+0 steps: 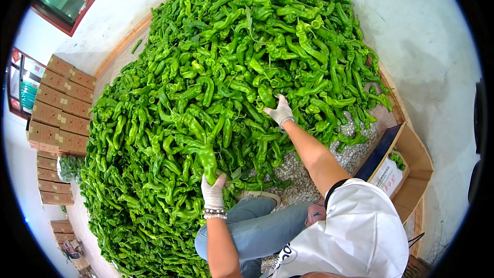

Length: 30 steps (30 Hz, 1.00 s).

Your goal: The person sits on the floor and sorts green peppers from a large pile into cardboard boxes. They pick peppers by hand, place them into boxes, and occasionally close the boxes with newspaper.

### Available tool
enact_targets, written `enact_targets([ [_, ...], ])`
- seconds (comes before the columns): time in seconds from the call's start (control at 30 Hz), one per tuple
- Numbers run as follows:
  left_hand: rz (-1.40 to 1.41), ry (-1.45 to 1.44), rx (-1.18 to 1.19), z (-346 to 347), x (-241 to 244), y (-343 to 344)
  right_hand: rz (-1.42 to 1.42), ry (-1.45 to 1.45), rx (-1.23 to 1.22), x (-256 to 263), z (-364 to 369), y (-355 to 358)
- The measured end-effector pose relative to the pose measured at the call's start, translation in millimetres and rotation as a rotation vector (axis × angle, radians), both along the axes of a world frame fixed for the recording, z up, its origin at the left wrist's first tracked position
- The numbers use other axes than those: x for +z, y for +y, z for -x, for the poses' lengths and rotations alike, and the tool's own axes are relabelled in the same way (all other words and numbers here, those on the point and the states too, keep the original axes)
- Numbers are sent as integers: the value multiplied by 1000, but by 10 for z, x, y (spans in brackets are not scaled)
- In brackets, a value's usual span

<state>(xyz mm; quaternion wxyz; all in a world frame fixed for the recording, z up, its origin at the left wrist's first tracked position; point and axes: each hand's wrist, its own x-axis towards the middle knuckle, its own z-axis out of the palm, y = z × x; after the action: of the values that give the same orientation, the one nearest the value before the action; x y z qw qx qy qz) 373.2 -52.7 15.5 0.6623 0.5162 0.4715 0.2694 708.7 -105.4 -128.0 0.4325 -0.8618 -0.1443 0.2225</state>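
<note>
A large heap of long, wrinkled green peppers (239, 65) rises before me on a speckled floor. In my left hand (213, 191), gloved and with beaded bracelets at the wrist, are several green peppers (207, 160) held by their lower ends, their other ends fanning upward over the heap. My right hand (281, 111), also in a pale glove, reaches onto the front right part of the heap. Its thumb and fingers are spread beside a thick green pepper (265, 95); whether they touch it is hard to tell.
An open cardboard box (418, 170) stands at right by the wall, with a smaller container and some peppers inside. Stacked cardboard cartons (61, 108) line the left side, near a clear bag of greens (70, 167). My bent knees are against the heap's near edge.
</note>
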Motion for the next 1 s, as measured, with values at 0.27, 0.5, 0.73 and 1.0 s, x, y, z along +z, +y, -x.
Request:
enact_targets([
  [0.27, 15, -14, 10, -32, 30, 33, 199, -76, 859, 430, 545, -390],
  [0.5, -54, 27, 10, 47, -102, 56, 28, -523, 628, 862, 142, -976],
  [0.73, -54, 37, -4, -35, -64, 55, 590, -754, 519, 499, -859, -1226],
  [1.0, 40, 1, -34, 26, -74, -53, -160, 430, 339, 190, 15, -1663],
])
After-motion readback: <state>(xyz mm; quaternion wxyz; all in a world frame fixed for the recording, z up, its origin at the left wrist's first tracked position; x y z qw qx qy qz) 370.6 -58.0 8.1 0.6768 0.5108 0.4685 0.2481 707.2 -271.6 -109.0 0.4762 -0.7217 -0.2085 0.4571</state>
